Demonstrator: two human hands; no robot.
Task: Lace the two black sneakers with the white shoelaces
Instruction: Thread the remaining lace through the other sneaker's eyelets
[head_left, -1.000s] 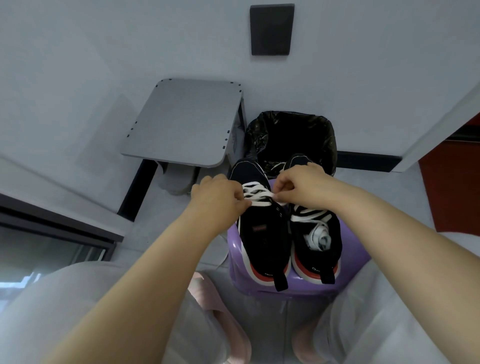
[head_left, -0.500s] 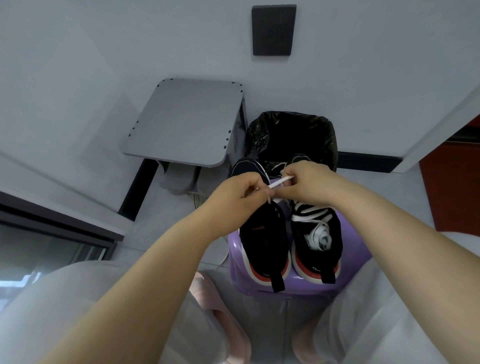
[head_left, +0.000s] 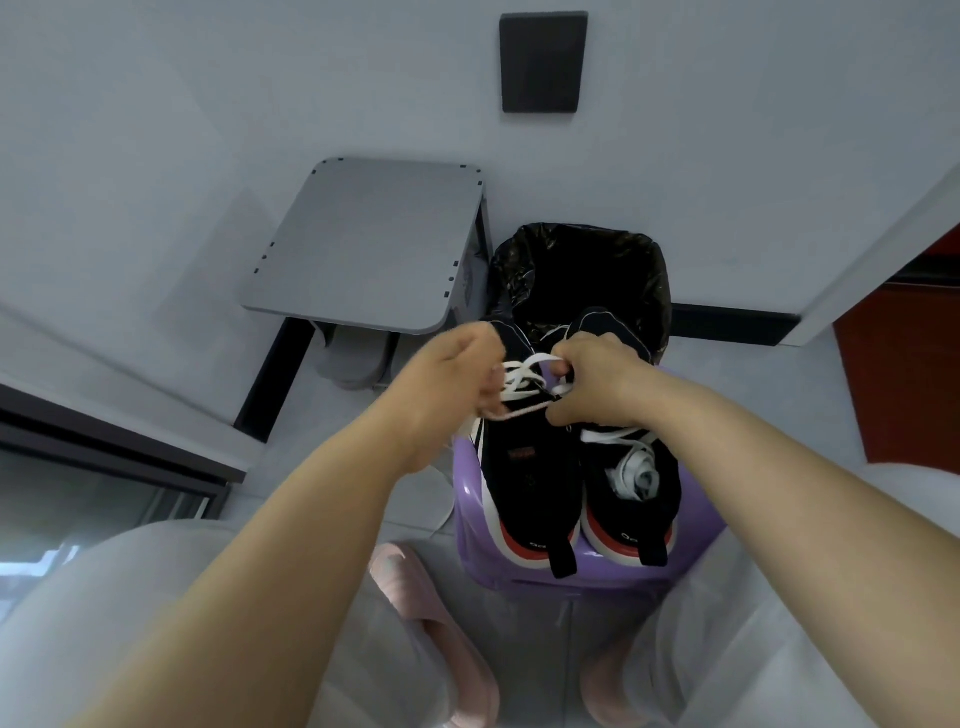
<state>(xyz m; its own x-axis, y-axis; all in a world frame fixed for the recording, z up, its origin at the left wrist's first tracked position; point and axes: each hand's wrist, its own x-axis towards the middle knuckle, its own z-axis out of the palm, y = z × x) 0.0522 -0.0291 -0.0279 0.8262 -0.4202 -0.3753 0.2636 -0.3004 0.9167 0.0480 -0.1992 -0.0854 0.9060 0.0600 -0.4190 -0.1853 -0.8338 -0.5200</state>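
Up against the pale wall (head_left: 208, 130) is a grey tabletop (head_left: 363, 244), easily the biggest thing around, and a bin lined with a black bag (head_left: 582, 270) sits just beside its right edge. Right in front of the bin is a purple stool (head_left: 696, 525). Both black sneakers sit on it side by side, toes pointing at the bin and red-and-white heels toward the camera.

The left sneaker (head_left: 530, 483) is the one getting worked on. The right sneaker (head_left: 660, 499) just sits there touching it.

Both hands hover over the front of the left sneaker, close together but not touching. The left hand (head_left: 457, 374) has its fingers curled in, pinching a strand at the fingertips. The right hand (head_left: 597, 379) has its fingers curled round a loop, thumb tucked underneath.

Down on the floor, a pink slipper (head_left: 415, 587) pokes out between the knees, and a small dark square panel (head_left: 543, 62) sits high on the wall.

Smallest bits: the white shoelace (head_left: 524, 371) criss-crosses the left sneaker's front and runs between the two hands. A bundled-up lace (head_left: 636, 470) is stuffed in the right sneaker's opening, with a couple of white bars across its front.
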